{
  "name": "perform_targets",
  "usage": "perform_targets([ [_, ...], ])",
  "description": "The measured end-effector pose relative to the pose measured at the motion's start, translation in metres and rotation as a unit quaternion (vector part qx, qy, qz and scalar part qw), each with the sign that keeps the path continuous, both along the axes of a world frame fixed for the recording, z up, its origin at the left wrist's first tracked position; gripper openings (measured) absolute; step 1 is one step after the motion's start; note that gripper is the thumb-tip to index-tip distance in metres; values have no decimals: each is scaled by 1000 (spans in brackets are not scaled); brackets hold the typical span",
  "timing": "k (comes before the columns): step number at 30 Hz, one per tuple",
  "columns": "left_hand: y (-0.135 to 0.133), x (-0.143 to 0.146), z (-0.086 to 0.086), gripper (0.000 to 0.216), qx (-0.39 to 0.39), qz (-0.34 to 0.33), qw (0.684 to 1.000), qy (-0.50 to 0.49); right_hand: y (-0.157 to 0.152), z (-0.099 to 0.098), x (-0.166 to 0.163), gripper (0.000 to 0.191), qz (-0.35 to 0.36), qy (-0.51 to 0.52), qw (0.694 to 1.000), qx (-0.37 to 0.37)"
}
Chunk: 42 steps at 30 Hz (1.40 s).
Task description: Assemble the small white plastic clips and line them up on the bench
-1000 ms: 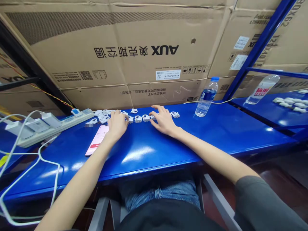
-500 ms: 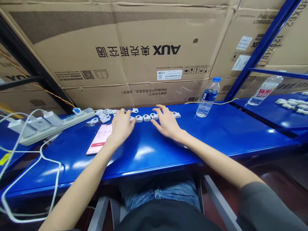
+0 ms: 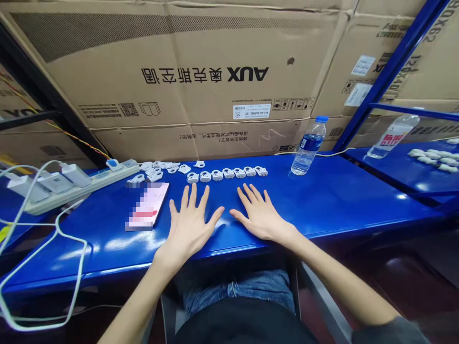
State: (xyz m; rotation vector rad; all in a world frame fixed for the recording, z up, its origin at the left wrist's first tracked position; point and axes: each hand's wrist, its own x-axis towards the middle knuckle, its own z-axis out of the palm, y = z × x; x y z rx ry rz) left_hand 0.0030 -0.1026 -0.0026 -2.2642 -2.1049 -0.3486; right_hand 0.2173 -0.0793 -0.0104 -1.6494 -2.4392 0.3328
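My left hand (image 3: 190, 222) is spread, palm down, low over or on the blue tabletop, holding nothing. To its right my right hand (image 3: 260, 212) is also palm down with its fingers apart and holds nothing. Just beyond my fingertips runs a row of several small white plastic pieces (image 3: 228, 173), each with a loop on top and what look like short prongs below. More loose white pieces (image 3: 156, 173) lie in a jumbled group at the back left. A phone (image 3: 152, 205) with a pink screen, partly blurred out, rests left of my left hand.
A water bottle (image 3: 309, 148) with a blue cap stands at the back right. A loaded power strip (image 3: 93, 186) and white cables (image 3: 81, 267) occupy the left side. Large cartons (image 3: 201, 110) wall off the back. Another bottle (image 3: 392, 138) and several white pieces (image 3: 435, 157) sit farther right.
Both hands have drawn back toward me from the row of white pieces and now lie flatter with fingers spread. The whole row and the phone are uncovered.
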Motion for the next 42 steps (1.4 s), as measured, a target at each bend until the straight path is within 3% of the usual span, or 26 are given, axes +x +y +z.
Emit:
perform_targets([
  [9,4,-1,-22,83,-21,19,1000,4,-4,-5,1,89,9,-8,1000,-14],
  [19,1,-2,-23,78,-50,13,999,11,-6,-7,1,86,7,2,1000,-10],
  [23,9,-16,-8,76,-37,-30,997,-55,0,3,1,82,-2,86,996,9],
  [26,18,-23,23,74,72,-42,976,-200,10,25,0,83,-27,238,970,45],
  [28,21,-23,46,69,112,-40,931,-344,15,45,0,84,-29,374,925,66],
  [29,21,-21,56,67,118,-48,895,-428,16,55,0,79,-34,456,887,71],
  [30,20,-18,64,66,120,-63,839,-527,16,63,-1,75,-29,538,840,59],
  [32,13,-11,72,60,123,-83,698,-701,11,70,-3,74,-17,674,739,-1],
  [34,5,-3,70,56,110,-91,555,-819,4,66,-7,80,-22,760,645,-82],
  [35,0,1,66,54,99,-85,499,-857,-1,60,-9,82,-34,789,602,-117],
  [37,-6,9,54,52,72,-44,422,-903,-8,43,-15,83,-65,827,534,-164],
  [38,-9,13,48,52,54,-24,391,-919,-10,34,-17,83,-84,836,514,-174],
  [39,-10,17,41,53,46,3,362,-931,-12,26,-18,83,-100,832,517,-173],
  [42,-10,26,26,59,37,36,292,-955,-15,8,-19,85,-125,802,562,-159],
])
